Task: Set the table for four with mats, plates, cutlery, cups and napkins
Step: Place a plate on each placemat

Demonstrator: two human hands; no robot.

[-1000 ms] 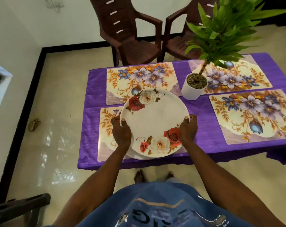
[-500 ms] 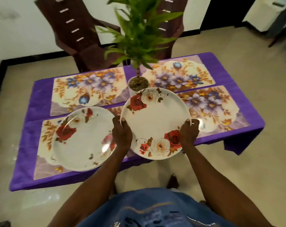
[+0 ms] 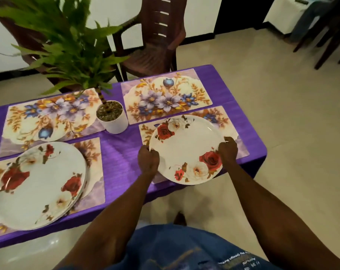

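A white plate with red roses (image 3: 186, 151) is held over the near right floral mat (image 3: 231, 125). My left hand (image 3: 148, 159) grips its left rim and my right hand (image 3: 228, 151) grips its right rim. Whether the plate touches the mat I cannot tell. A stack of matching plates (image 3: 38, 184) lies on the near left mat (image 3: 93, 184). The far left mat (image 3: 48, 117) and the far right mat (image 3: 165, 96) are bare. All lie on a table with a purple cloth (image 3: 120, 156).
A potted green plant in a white pot (image 3: 112, 117) stands mid-table between the mats. Brown plastic chairs (image 3: 155, 41) stand behind the table. More chair legs (image 3: 329, 39) are at the far right on the tiled floor. The table's right edge is close to the held plate.
I have carried one plate from the stack on the near left mat rightward to above the near right mat. The view has swung right with it.
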